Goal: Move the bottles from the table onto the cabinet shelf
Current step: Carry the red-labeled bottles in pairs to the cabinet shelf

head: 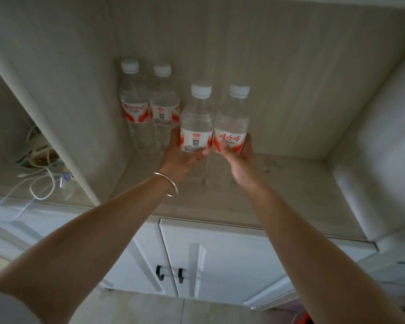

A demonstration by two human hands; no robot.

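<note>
Two shelved bottles (147, 106) beside held pair (213, 118)

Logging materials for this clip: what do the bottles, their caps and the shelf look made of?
Held bottles: clear thin plastic, glossy, contents show through. Caps: white opaque plastic, seemingly ribbed. Labels: printed film, red and white. Shelf: likely pale wood-grain laminate, matte; streaked grain visible.

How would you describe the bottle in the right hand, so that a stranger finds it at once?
Look in the open cabinet shelf above the white doors. Four white-capped water bottles are there; two stand at the back left, two are held in front. It is the rightmost bottle, gripped by the right hand, with large red characters on its label.
</note>
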